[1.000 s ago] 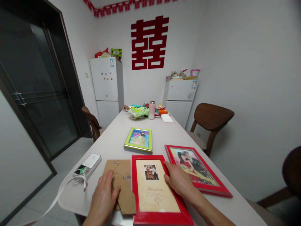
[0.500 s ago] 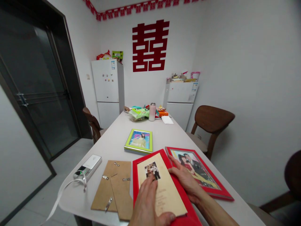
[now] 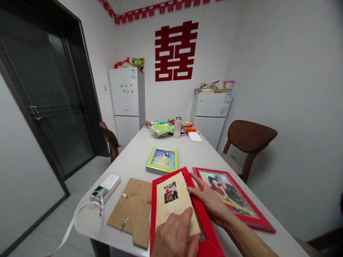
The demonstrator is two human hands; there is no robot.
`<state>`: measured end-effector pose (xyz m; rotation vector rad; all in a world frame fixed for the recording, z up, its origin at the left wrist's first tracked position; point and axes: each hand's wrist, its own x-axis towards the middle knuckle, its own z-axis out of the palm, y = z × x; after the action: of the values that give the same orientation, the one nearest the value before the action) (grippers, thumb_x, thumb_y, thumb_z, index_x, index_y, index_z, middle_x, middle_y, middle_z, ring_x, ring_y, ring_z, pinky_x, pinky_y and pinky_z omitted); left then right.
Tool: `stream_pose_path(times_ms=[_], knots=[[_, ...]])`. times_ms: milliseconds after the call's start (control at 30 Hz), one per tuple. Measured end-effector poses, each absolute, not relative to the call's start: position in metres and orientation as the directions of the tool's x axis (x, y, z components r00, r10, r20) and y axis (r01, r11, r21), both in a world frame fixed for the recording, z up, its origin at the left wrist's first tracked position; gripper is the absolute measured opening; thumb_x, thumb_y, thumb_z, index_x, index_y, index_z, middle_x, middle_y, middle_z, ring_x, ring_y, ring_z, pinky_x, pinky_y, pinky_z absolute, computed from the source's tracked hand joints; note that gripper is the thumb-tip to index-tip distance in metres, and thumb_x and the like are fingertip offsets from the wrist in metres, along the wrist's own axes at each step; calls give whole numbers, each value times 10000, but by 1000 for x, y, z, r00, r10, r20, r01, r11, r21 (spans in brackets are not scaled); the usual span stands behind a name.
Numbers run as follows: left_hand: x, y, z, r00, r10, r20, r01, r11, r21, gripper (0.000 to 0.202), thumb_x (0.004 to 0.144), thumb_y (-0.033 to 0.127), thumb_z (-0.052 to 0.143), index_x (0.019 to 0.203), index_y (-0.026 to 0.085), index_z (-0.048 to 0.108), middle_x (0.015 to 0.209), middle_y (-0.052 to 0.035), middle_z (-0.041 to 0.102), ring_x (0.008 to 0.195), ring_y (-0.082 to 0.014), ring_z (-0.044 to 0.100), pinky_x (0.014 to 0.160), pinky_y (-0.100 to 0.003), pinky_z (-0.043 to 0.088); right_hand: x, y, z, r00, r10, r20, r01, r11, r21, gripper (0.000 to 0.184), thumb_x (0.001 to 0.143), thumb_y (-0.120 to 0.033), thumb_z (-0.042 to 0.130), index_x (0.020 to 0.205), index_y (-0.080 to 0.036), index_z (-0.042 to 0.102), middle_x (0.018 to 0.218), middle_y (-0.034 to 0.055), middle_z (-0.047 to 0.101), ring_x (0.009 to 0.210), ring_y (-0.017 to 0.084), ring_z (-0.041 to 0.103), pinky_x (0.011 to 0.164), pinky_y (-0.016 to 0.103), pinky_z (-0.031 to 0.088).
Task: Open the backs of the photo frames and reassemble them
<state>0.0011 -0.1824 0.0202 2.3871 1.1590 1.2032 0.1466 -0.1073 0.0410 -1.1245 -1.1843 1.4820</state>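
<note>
A red picture frame (image 3: 153,217) lies in front of me, with a cream printed card (image 3: 162,210) inside it. The card bears a small photo (image 3: 170,192) and sits askew, so a gap shows along the right rim. My left hand (image 3: 175,232) is closed, its fingers curled on the lower part of the card; the fingertips are partly hidden. Holding the right rim is my right hand (image 3: 207,200), its thumb reaching over to the card's edge and its fingers along the outside. Another red frame (image 3: 264,224) with a couple's photo lies to the right.
Left of the frame lies a brown backing board (image 3: 120,214) with metal clips and a stand leg (image 3: 139,225). Beyond it is a white power bank (image 3: 109,182) with a cable. A green frame (image 3: 175,160) lies further back, then a pink bottle (image 3: 177,127) and snack bags (image 3: 162,129).
My left hand has gone from flat to curled, and the card has shifted, uncovering a gap at the right rim. My right hand stays at the frame's right side. The view has turned slightly left.
</note>
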Motion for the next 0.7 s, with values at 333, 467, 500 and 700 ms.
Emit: stream_pose_path(times_ms=[333,467,500,700], knots=[[-78,-185,30,-423,886,189,142,-142,980,588,623,292,600,1157,171,385,876,-44,586,751,-175,575,623,-224,475,162,-88,4,-1,1000,31,648,24,-762,610,674,-200,405,1246,-16,299,693,64,628,608,172,571,566,265,421],[-105,-184,8,-357,933,29,16,-25,1000,646,583,346,616,1141,145,359,702,11,571,626,-163,578,577,-243,464,162,-84,-8,-50,991,127,851,109,-514,533,696,-166,361,1202,-2,374,1075,182,548,934,221,537,823,307,370],[-108,-184,2,-343,939,12,31,-2,1000,640,576,355,618,1127,138,377,660,20,570,593,-162,574,562,-245,456,162,-84,-10,-73,988,136,871,129,-475,513,705,-163,355,1189,3,389,1084,190,540,957,224,527,840,307,359],[-114,-186,-14,-235,971,51,472,69,879,481,687,335,495,1105,107,429,678,-9,595,590,-172,570,574,-261,438,158,-83,-13,-152,978,145,916,194,-351,425,702,-110,365,1103,-38,485,960,157,589,889,198,539,807,275,368]])
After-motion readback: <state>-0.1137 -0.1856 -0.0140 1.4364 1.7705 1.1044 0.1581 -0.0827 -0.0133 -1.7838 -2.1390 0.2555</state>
